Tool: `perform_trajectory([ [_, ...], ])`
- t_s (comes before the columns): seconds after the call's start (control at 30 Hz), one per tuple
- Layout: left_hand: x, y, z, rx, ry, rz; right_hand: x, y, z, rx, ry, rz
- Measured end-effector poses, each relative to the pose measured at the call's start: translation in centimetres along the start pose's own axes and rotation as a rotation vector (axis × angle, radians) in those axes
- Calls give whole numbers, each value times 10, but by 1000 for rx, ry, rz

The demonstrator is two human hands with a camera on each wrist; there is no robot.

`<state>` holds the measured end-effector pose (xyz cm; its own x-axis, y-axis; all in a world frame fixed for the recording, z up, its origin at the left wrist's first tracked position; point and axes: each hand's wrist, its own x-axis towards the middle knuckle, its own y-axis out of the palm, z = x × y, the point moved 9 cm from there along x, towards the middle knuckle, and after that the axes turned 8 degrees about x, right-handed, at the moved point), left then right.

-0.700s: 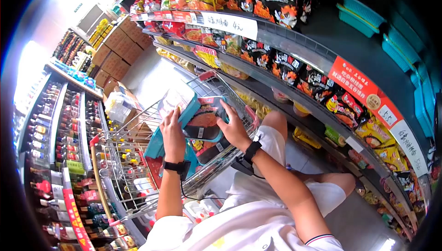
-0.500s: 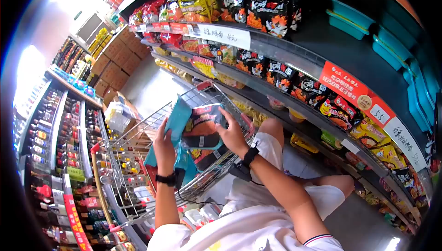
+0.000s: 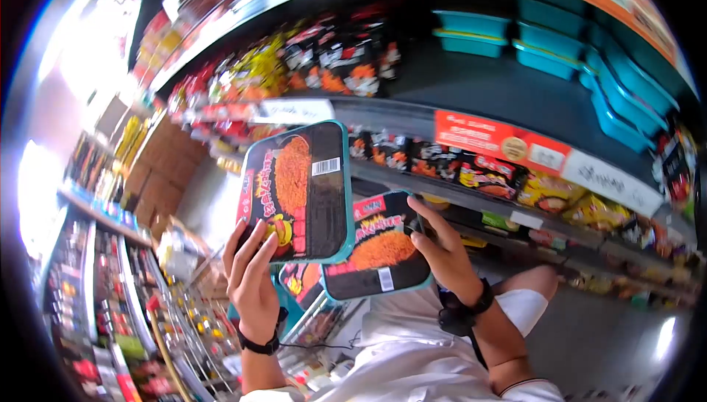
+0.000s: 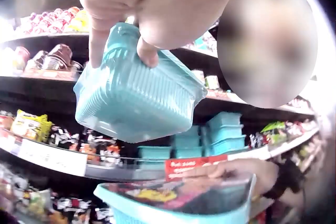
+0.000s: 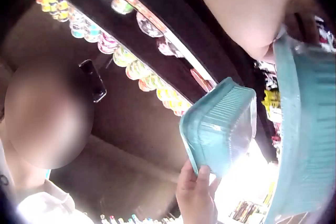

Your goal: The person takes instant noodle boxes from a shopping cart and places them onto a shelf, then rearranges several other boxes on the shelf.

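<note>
In the head view my left hand (image 3: 254,284) grips a teal box of instant noodles (image 3: 294,188) at its lower left end, dark printed lid toward me. My right hand (image 3: 445,254) holds a second teal noodle box (image 3: 379,247) by its right side, lower and partly behind the first. From the left wrist, the ribbed base of the first box (image 4: 136,98) shows under the left hand (image 4: 152,8), above the second box (image 4: 178,208). In the right wrist view the second box (image 5: 310,119) hangs below the right hand (image 5: 252,14).
More teal boxes (image 3: 549,52) stand stacked on the shelf at the right, with black noodle packets (image 3: 342,56) farther left. Another noodle box (image 3: 298,288) lies beneath the held ones, by the wire cart. Bottles (image 3: 66,277) line the left shelves.
Both hands have raised their boxes up from the cart toward the head camera. The left box has turned so its lid faces me. The head view has swung right toward the shelf.
</note>
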<state>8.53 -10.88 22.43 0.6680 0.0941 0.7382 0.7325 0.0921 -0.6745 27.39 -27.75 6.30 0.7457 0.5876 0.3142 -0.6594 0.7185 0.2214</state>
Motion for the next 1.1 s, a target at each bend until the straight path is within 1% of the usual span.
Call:
perform_trajectory([
  [0.03,10,6,-3,-92,15,-26,-8,-13,9,19,-55,-37],
  [0.1,30,25,-9,-327,21,-59,-31,-40,24,-75,-1,-107],
  [0.13,44,35,-17,-510,-13,-80,-43,-54,31,-121,28,-139],
  [0.2,76,44,-40,-562,114,-69,-63,-68,62,-142,-42,-212],
  [0.23,91,46,-60,-431,315,-54,-72,-75,71,-116,-35,-231],
  [0.27,107,47,-80,-439,354,-104,-79,-84,81,-155,-58,-231],
  [0.33,135,62,-122,-462,489,-106,-90,-101,97,-231,-105,-219],
  [0.37,150,74,-138,-488,521,-90,-95,-109,101,-177,-83,-236],
  [0.47,185,122,-177,-639,576,18,-111,-127,104,6,117,-320],
  [0.5,196,137,-190,-679,588,55,-112,-132,115,-191,-63,-287],
  [0.53,205,152,-203,-716,598,96,-115,-136,113,-145,-25,-295],
  [0.6,222,182,-226,-759,625,164,-119,-141,128,-161,6,-305],
  [0.67,236,209,-245,-854,644,307,-123,-153,138,-174,-70,-341],
  [0.7,245,225,-248,-902,605,351,-125,-160,145,-219,-91,-372],
  [0.73,251,242,-249,-955,563,400,-127,-166,156,-225,-73,-400],
  [0.83,269,260,-254,-601,736,231,-128,-189,180,-150,-67,-469],
  [0.87,273,273,-250,-589,678,243,-127,-197,188,-99,-68,-506],
  [0.93,278,297,-243,-568,552,269,-125,-216,207,-143,-131,-570],
  [1.0,276,321,-234,-698,283,427,-116,-230,225,29,-165,-606],
  [1.03,263,311,-241,-683,207,447,-110,-238,233,108,-211,-600],
  [1.07,256,301,-247,-669,134,468,-104,-249,242,95,-237,-639],
  [1.1,247,297,-261,-664,203,590,-94,-253,253,112,-271,-656],
])
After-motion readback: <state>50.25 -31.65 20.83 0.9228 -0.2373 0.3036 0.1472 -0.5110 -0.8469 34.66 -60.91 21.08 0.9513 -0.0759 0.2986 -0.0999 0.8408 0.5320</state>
